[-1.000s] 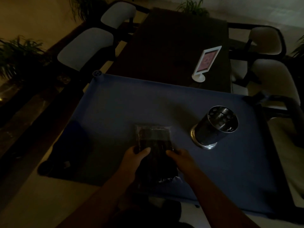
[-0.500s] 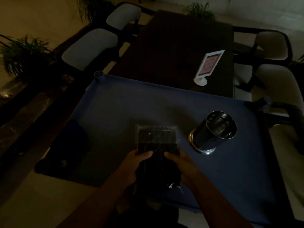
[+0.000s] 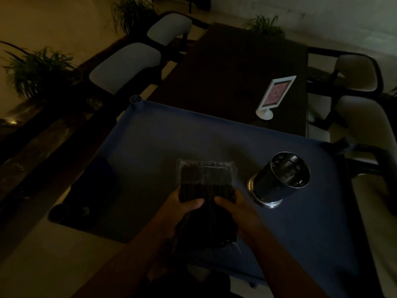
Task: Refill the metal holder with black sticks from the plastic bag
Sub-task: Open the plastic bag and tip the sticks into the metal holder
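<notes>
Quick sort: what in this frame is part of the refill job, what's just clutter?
Job:
plastic bag of black sticks, held at its near part by both hands
left hand
right hand
metal holder, standing on the blue mat

Lying about:
white sign stand on the dark table
chairs
plants

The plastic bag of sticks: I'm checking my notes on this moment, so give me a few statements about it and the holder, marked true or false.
1. Both hands hold the plastic bag. True: the left hand and the right hand grip it.
2. The metal holder lies on its side. False: it stands on its base.
3. The holder is to the right of the bag. True.
4. The holder sits on the dark table. False: it stands on the blue surface.
5. A white sign stand stands beyond the blue surface. True.
</notes>
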`<state>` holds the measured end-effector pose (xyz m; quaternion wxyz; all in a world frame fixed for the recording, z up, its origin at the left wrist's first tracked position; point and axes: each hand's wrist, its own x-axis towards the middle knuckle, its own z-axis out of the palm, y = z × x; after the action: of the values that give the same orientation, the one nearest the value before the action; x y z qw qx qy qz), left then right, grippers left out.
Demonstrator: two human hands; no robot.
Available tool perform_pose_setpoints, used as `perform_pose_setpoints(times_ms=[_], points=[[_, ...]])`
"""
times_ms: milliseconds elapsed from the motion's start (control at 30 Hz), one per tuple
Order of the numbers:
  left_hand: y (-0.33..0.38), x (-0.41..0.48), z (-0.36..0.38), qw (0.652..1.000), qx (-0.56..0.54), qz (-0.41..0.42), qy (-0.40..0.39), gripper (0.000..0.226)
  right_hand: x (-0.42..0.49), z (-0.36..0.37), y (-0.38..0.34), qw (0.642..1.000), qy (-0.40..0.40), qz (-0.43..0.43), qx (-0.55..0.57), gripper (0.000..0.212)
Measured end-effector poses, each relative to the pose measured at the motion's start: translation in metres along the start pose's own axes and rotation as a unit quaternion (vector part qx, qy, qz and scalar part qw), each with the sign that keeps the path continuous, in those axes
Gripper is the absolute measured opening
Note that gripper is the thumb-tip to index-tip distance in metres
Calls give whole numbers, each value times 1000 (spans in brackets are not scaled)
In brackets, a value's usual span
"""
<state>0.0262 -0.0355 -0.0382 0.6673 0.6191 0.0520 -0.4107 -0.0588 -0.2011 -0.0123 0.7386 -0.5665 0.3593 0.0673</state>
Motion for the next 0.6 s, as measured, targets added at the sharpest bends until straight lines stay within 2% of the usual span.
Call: perform_pose_setpoints(times_ms=[100, 200, 300, 367, 433, 500, 600], points=[[0, -1, 0, 1000, -13, 3, -2, 43, 0, -1, -6, 999, 4, -31, -34, 47], [2, -1, 0, 1000, -29, 3, 5, 34, 1, -5, -14, 992, 49, -76, -93, 43], [5, -3, -2, 999, -33, 8, 14, 33, 4, -11, -25, 976, 92, -107, -167, 67], [7, -4, -4, 999, -26, 13, 19, 35, 5, -12, -36, 945, 137, -153, -255, 69], [7, -4, -5, 1000, -14, 16, 20, 37, 4, -6, -46, 893, 172, -214, -356, 61], [8, -4, -3, 999, -13, 19, 24, 35, 1, 8, -54, 836, 174, -274, -443, 55], [5, -4, 0, 998, -28, 44, 21, 36, -5, 37, -62, 785, 144, -317, -513, 50]])
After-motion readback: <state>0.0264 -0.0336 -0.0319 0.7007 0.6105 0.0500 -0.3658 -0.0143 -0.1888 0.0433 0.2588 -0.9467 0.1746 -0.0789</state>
